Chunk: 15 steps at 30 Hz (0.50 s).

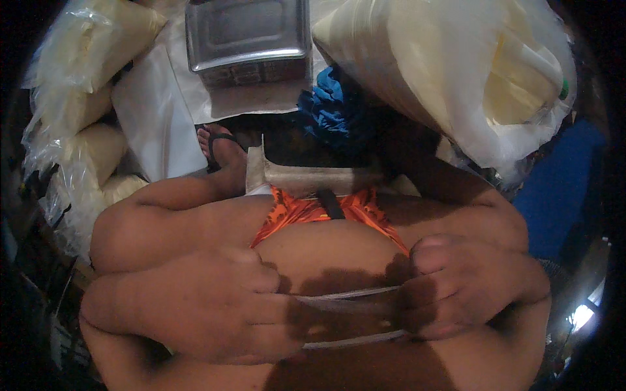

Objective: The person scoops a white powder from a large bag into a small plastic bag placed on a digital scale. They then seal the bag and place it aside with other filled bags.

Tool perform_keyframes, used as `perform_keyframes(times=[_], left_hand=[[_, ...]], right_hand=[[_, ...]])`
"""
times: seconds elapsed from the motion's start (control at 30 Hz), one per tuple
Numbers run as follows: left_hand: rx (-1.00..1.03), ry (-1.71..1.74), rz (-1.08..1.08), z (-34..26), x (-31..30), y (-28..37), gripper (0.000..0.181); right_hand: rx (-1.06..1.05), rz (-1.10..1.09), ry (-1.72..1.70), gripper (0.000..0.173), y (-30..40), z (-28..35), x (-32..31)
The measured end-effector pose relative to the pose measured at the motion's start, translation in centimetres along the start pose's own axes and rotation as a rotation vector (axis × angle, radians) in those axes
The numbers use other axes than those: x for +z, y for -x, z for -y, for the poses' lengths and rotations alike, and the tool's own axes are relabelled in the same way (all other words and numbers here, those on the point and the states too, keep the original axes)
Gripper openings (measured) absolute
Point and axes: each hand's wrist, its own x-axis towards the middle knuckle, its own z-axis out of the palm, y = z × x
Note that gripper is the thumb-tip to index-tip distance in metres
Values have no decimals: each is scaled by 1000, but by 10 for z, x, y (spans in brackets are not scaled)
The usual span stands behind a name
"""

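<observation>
My left hand (210, 303) and my right hand (455, 288) are in front of my bare torso, backs up and fingers curled. Between them stretch thin pale strands (354, 339), an upper and a lower one, perhaps a cord or elastic loop. The strands run into the curled fingers of both hands; their ends are hidden. Just ahead of the hands is an orange patterned cloth (303, 212) with a dark strip over its middle, between my bent legs. Shadow covers part of the strands.
A metal tin (249, 36) with a rectangular lid stands on a pale sheet (227, 105). Clear plastic bags of pale material (98, 141) line the left side. A large pale sack (415, 58) is at upper right, beside blue cloth (327, 107). A whitish curved piece (318, 179) lies between my legs.
</observation>
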Motion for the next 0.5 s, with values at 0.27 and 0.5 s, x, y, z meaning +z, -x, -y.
perform_keyframes(times=[0.27, 0.5], left_hand=[[-180, -241, 456, -9, -60, -40, 22], [37, 18, 51, -14, -34, -29, 23]], right_hand=[[-102, -68, 97, 23, -8, -2, -11], [83, 276, -6, 26, -12, 27, -57]])
